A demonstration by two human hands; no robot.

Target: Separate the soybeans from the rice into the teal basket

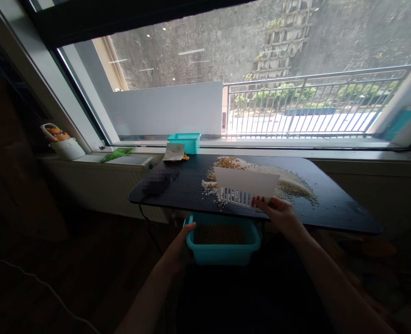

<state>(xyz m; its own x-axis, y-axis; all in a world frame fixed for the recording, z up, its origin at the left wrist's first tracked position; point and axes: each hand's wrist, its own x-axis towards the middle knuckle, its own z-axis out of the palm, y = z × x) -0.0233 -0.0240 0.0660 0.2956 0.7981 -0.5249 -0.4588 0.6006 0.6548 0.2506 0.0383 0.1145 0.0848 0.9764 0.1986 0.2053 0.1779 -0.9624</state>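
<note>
My left hand (184,239) grips the left rim of a turquoise plastic bin (222,255), its thumb over the edge. Small brown grains (219,234) cover the bin's bottom. The bin sits just below the front edge of a dark table (191,185). My right hand (277,211) is closed on the slotted edge of a flat white plastic scraper (247,181), held tilted above the tabletop. Around and behind it spreads a heap of pale rice-like grains (289,178), with orange-yellow kernels (230,162) at its back left. The scraper hides part of the heap.
A second turquoise bin (190,144) stands at the table's back by the window, near a paper packet (173,152). A blurred dark object (159,181) with a cord lies at the table's left. On the left ledge are a white basket (68,147) and a green cloth-like item (119,154).
</note>
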